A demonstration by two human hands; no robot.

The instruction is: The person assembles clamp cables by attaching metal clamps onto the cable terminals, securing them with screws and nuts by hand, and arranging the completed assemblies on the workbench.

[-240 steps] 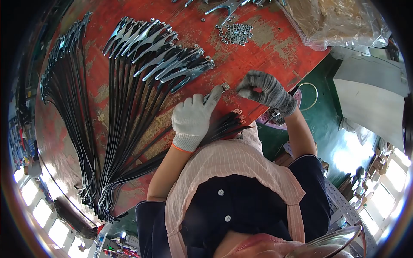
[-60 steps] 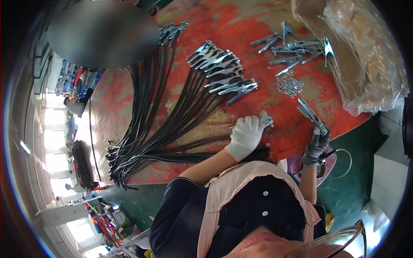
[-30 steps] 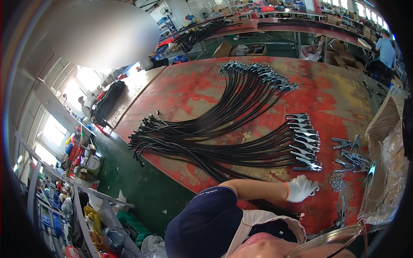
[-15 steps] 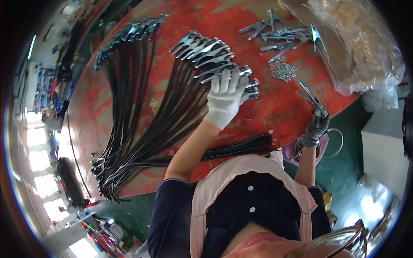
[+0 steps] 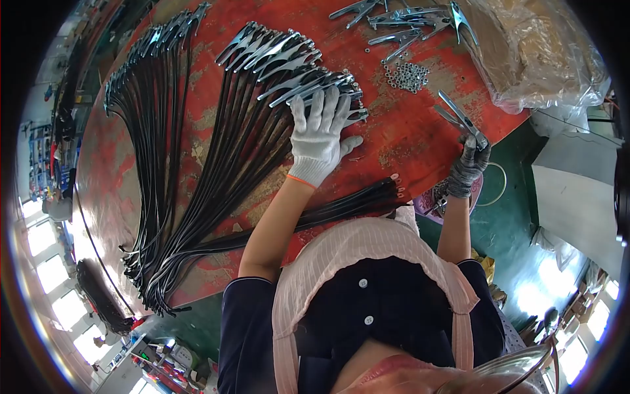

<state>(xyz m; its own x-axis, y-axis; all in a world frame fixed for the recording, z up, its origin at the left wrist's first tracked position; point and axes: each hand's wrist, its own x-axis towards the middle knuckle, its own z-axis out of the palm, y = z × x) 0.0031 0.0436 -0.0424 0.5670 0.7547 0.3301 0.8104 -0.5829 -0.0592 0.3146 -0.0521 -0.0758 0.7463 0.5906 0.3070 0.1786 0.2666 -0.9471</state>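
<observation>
My left hand point(image 5: 319, 134), in a white knit glove, lies with fingers spread and thumb held out at the lower end of a fanned row of metal spring clamps point(image 5: 282, 62). Its fingertips touch or cover the last few clamps; the exact contact is hidden. Black cables point(image 5: 209, 164) run from those clamps down to a bundle at the lower left. In a dark, worn glove, my right hand point(image 5: 469, 169) is closed around one end of a single spring clamp point(image 5: 457, 117), whose other end points up and left over the table's right edge.
A pile of small metal nuts point(image 5: 407, 77) and several loose clamps point(image 5: 401, 34) lie on the red table point(image 5: 367, 148). Another fan of clamped cables point(image 5: 147, 125) spreads at the left. Loose cable ends point(image 5: 367, 196) lie near my body. A plastic-wrapped package point(image 5: 548, 56) sits upper right.
The whole view has shifted, so the table things sit further up and left. My left fingers have straightened and the thumb has moved out. My right hand still holds the clamp.
</observation>
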